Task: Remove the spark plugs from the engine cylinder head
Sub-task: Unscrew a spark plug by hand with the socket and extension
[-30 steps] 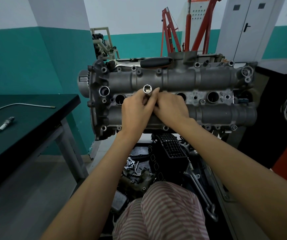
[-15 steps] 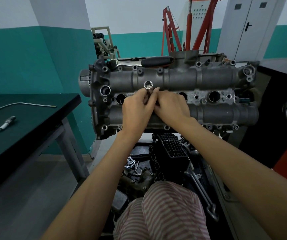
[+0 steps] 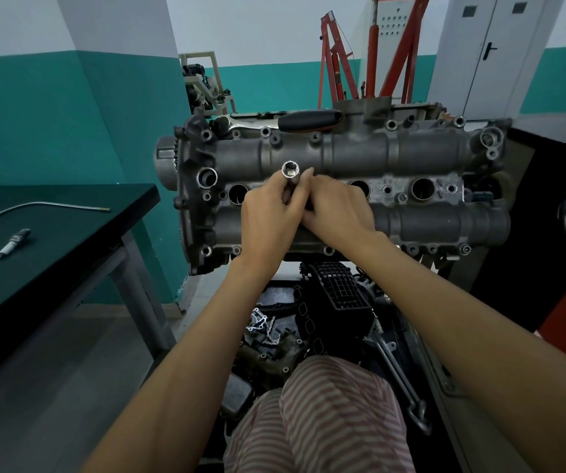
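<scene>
Since a second ago: both hands and the socket between them sit almost where they were, the socket's open end tipped slightly more toward the camera.

Black table (image 3: 70, 213), left: one removed spark plug (image 3: 13, 243) lying flat, a thin bent metal rod (image 3: 35, 208) behind it.

Cylinder head (image 3: 343, 158), centre, on its stand: a row of round plug wells, one open just left of the hands, two open to their right.

Left hand (image 3: 267, 223): fingers curled round the silver socket (image 3: 291, 177), which stands over the second well.

Right hand (image 3: 337, 209): fingertips pinching the socket's shaft from the other side, touching the left hand.

Ratchet (image 3: 295, 120), black grip: resting along the head's top edge.

Red hoist (image 3: 370, 56): behind, against the wall.
</scene>
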Motion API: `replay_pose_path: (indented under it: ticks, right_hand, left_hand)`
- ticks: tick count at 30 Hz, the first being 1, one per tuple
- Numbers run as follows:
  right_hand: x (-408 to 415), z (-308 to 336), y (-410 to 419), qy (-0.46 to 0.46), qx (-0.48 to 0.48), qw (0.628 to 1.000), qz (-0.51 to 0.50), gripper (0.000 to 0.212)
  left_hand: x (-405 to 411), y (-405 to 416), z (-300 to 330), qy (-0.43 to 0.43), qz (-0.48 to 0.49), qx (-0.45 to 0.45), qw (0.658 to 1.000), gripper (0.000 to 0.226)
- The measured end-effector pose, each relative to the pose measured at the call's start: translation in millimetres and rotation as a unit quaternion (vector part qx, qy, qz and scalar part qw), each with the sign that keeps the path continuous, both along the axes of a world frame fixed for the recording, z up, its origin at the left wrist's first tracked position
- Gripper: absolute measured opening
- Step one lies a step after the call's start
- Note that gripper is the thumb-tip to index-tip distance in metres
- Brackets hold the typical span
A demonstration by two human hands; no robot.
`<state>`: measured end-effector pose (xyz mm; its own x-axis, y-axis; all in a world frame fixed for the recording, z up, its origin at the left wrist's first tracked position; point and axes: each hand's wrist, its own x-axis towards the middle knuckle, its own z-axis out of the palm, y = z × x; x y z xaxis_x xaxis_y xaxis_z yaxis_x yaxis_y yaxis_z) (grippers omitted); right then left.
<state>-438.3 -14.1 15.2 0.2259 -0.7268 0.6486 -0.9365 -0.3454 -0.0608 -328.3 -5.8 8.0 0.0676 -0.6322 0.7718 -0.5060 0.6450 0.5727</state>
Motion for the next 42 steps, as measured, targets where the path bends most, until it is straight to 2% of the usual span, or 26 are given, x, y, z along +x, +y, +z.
replay_pose_path:
  ticks: [3,8,14,20,26,32,38,42]
  right_hand:
    - [0.1,0.4,0.7,-0.01,0.001,1.0,0.0,0.032]
    - [2.2,-1.1,-2.1,-0.008,0.009,1.0,-0.014,0.021]
    - [1.2,-2.2,-2.0,-0.016,0.0,1.0,-0.012,0.03]
    - [0.2,-0.9,-0.7,-0.002,-0.004,1.0,-0.006,0.032]
    - [2.2,-1.8,-1.4,0.005,0.0,1.0,-0.019,0.025]
    - [1.0,-2.1,-1.4,0.001,-0.002,1.0,-0.016,0.029]
    - [-0.6,0.2,0.6,-0.014,-0.004,1.0,0.005,0.03]
    - [1.0,1.5,-0.8,0.004,0.005,1.0,-0.01,0.026]
  left_hand:
    - [-0.4,1.3,1.1,-0.002,0.006,-0.011,1.0,0.041]
    - [1.2,0.7,-2.1,-0.007,-0.009,-0.009,1.0,0.031]
    - [1.9,-1.7,-2.8,-0.013,-0.005,-0.007,1.0,0.021]
    - [0.3,-0.5,-1.2,-0.011,0.005,-0.029,1.0,0.037]
    - [1.1,2.0,-1.6,-0.003,-0.018,-0.011,1.0,0.03]
    - [1.3,0.1,-1.1,-0.023,-0.006,0.001,1.0,0.023]
    - [1.1,1.6,-1.0,-0.013,-0.001,-0.016,1.0,0.039]
    - [1.7,4.1,-0.3,-0.03,-0.007,-0.026,0.999,0.035]
